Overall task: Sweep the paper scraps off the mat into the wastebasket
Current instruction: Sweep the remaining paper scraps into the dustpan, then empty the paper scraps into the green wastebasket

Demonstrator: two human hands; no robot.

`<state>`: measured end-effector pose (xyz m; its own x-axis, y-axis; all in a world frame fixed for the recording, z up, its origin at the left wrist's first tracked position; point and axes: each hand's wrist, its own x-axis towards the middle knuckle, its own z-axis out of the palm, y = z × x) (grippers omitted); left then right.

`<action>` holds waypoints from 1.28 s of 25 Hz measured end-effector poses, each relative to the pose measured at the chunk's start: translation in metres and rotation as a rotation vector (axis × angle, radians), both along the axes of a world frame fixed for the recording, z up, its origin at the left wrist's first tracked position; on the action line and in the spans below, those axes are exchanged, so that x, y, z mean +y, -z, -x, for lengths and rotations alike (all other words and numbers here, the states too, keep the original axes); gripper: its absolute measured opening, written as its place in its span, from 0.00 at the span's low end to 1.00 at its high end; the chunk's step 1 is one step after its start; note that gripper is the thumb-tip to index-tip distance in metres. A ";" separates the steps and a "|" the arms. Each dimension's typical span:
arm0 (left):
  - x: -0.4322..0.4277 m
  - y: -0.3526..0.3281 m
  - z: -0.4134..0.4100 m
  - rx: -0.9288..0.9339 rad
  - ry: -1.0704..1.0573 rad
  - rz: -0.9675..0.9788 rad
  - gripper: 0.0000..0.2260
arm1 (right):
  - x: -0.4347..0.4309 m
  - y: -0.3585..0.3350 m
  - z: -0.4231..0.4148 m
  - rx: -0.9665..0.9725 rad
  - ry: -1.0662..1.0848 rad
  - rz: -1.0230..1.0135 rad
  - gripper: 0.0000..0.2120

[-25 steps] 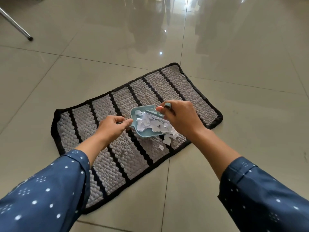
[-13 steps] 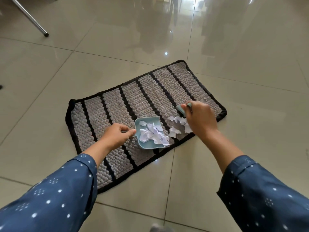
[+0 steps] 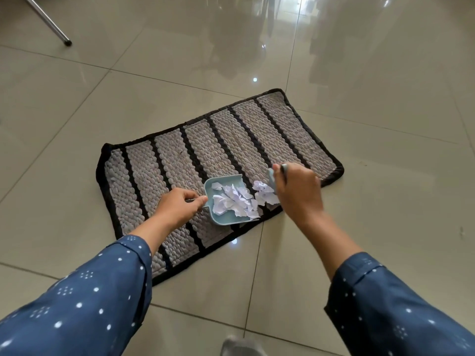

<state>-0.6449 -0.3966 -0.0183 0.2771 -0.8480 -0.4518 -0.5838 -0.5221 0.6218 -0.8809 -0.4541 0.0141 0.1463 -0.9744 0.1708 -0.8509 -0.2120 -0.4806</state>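
- Blue plastic showed at the top of the right hand (image 3: 298, 194), which was closed round a small brush (image 3: 272, 179); its bristles were hidden behind the fist, so I could not tell whether they touched the mat.
- Left hand (image 3: 177, 205) pinched the short handle of the dustpan (image 3: 226, 199) between thumb and fingers, with the pan lying flat on the mat and its open mouth facing the brush.
- Most of the scraps (image 3: 236, 201) lay piled inside the pan, some reaching over its lip.
- A smaller clump, the loose scraps (image 3: 264, 194), sat on the mat between the pan's mouth and the brush, just beside both.
- Mat (image 3: 231, 140), grey with black stripes, looked bare of paper everywhere else, though its weave could hide a small bit.
- Floor (image 3: 128, 93) around the mat showed no scraps that I could make out.
- No wastebasket was in view; a grey blurred shape at the bottom edge could not be identified.
- Judged from this, gathering was well along: the bulk was collected, one last clump needed pushing into the pan, and the whole emptying step was not yet done.
- Carrying a pan that full would call for keeping it level, since the light paper at the lip could slide off.
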 end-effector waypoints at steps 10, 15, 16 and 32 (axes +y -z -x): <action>0.006 -0.003 -0.017 0.182 -0.058 0.005 0.14 | -0.015 -0.011 -0.036 -0.192 -0.002 -0.137 0.19; 0.017 -0.014 -0.055 0.250 -0.158 0.063 0.14 | -0.030 -0.037 -0.071 -0.258 -0.046 -0.149 0.17; 0.019 -0.017 -0.063 0.269 -0.180 0.081 0.13 | -0.033 -0.043 -0.082 -0.252 -0.064 -0.142 0.18; 0.091 -0.107 -0.266 0.314 -0.460 0.282 0.14 | -0.010 -0.147 -0.329 -0.261 -0.385 -0.018 0.17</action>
<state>-0.3788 -0.3058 0.0888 0.5325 -0.7720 -0.3470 -0.1055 -0.4673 0.8778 -0.5515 -0.4642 0.1614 0.4520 -0.8610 0.2333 -0.5619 -0.4780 -0.6751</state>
